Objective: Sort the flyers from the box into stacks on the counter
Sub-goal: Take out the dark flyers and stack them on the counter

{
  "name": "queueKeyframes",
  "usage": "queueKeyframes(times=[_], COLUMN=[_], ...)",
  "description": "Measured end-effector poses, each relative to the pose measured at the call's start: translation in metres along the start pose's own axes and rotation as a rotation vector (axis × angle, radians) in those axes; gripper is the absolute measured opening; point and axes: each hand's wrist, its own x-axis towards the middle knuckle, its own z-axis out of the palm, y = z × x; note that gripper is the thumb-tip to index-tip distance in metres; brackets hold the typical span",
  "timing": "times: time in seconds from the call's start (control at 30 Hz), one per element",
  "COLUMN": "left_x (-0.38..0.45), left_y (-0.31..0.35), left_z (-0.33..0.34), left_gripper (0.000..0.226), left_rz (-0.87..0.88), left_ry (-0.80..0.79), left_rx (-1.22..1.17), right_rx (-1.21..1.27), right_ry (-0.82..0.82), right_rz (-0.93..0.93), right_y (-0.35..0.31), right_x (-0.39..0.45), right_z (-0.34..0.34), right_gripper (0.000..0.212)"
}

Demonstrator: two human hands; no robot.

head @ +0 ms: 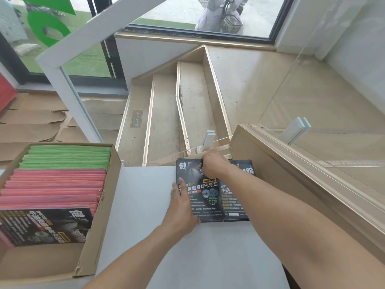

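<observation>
Two stacks of black flyers lie side by side at the far right of the grey counter (145, 195): a left stack (205, 191) and a right stack (236, 202). My left hand (181, 207) presses flat, fingers straight, against the left stack's near-left edge. My right hand (214, 166) has its fingers curled over that stack's far edge. A cardboard box (98, 222) at the left holds green flyers (66, 157), pink flyers (54, 188) and a black flyer bundle (48, 225).
Beyond the counter's far edge, steps (166, 113) drop to a lower floor. A wooden ledge (302, 176) with a glass panel runs along the right. A white slanted post (68, 94) stands behind the box.
</observation>
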Motion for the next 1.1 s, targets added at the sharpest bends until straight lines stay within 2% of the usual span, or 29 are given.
queueKeyframes(times=[0.1, 0.27, 0.4, 0.57, 0.93, 1.0, 1.1], left_x=[-0.001, -0.001, -0.001, 0.001, -0.007, -0.01, -0.011], left_y=[0.0, -0.001, 0.0, -0.001, 0.001, 0.005, 0.022], left_z=[0.0, 0.004, 0.012, 0.013, 0.01, 0.011, 0.023], left_gripper=[0.131, 0.147, 0.142, 0.139, 0.133, 0.141, 0.142], left_rz=[-0.004, -0.046, -0.038, -0.04, -0.048, -0.028, 0.154], left_ry=[0.012, 0.022, 0.062, 0.081, 0.059, 0.09, 0.148], left_rx=[-0.013, 0.002, 0.025, 0.053, 0.081, 0.21, 0.479], right_rx=[0.038, 0.041, 0.072, 0.087, 0.077, 0.061, 0.035], right_ry=[-0.015, -0.032, -0.113, -0.046, -0.026, -0.027, -0.046], right_rz=[-0.024, 0.092, 0.105, 0.058, 0.02, 0.02, 0.048], right_y=[0.006, 0.042, 0.073, 0.075, 0.073, 0.073, 0.076], right_x=[0.001, 0.007, 0.009, 0.001, -0.005, -0.005, -0.003], right_z=[-0.003, -0.021, -0.008, 0.001, 0.001, 0.0, 0.0], right_gripper=[0.027, 0.054, 0.037, 0.036, 0.034, 0.035, 0.036])
